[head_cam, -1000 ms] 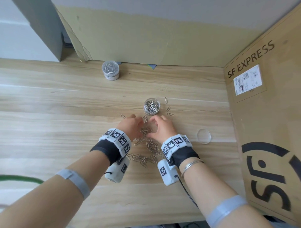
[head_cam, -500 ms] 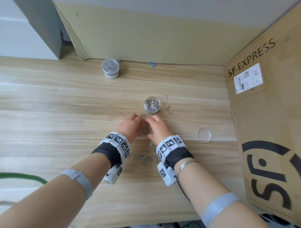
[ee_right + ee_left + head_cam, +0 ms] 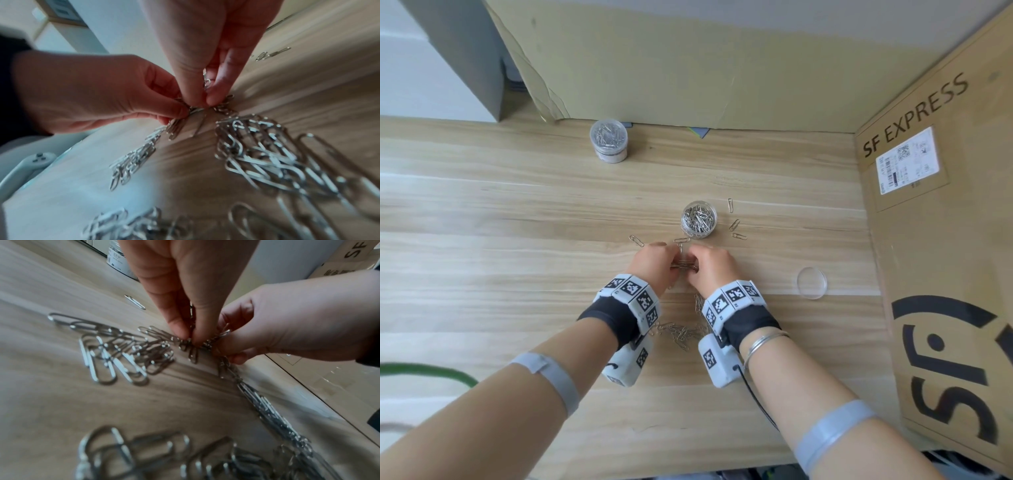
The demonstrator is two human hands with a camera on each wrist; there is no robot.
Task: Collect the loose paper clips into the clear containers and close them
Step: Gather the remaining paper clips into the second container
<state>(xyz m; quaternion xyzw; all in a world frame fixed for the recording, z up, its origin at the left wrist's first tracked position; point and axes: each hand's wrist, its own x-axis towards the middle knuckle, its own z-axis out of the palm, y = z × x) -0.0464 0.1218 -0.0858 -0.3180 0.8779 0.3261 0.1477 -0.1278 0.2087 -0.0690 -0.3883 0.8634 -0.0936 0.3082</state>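
My left hand (image 3: 652, 262) and right hand (image 3: 709, 265) meet over a heap of silver paper clips (image 3: 681, 333) on the wooden desk (image 3: 500, 246). Both pinch a bunch of clips (image 3: 683, 264) between thumb and fingertips just above the desk; the pinch shows in the left wrist view (image 3: 190, 340) and the right wrist view (image 3: 197, 107). An open clear container (image 3: 699, 220), partly filled with clips, stands just beyond the hands. Its round clear lid (image 3: 812, 283) lies to the right. A second container (image 3: 608, 139), lidded and full, stands at the back.
Stray clips (image 3: 735, 225) lie right of the open container and one clip (image 3: 636, 241) to its left. A large SF Express cardboard box (image 3: 941, 240) walls the right side, and cardboard (image 3: 688, 61) stands along the back. A green cable (image 3: 424, 371) lies at the left edge.
Both hands have slid forward over the heap toward the open container and drawn together, gathering a bunch of clips between their fingertips.
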